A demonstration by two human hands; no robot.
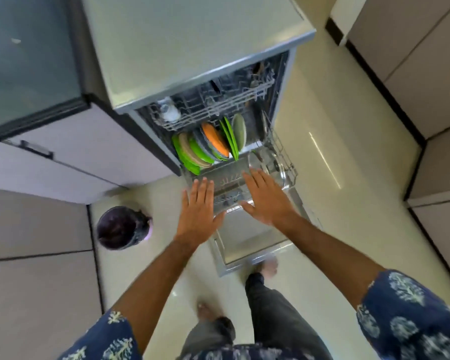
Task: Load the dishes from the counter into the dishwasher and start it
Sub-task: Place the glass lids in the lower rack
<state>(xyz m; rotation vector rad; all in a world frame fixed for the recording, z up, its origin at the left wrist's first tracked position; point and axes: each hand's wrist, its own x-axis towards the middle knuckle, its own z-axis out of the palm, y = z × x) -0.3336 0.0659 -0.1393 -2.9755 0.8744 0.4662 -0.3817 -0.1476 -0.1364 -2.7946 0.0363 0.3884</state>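
Where floor (348, 229) gleams, dishwasher (192, 61) open, plates (211, 144) racked

Dishwasher (192, 61) centre, door (247, 237) dropped flat toward viewer. Lower rack (283, 162) pulled out over door, upper rack (213, 105) behind and above it. Plates (208, 146) on edge in a row across lower rack's left part; pan lid (276, 165) in its right end. Left hand (199, 211) and right hand (266, 198) flat at rack's near edge. Bin (120, 227) on floor, left of door.
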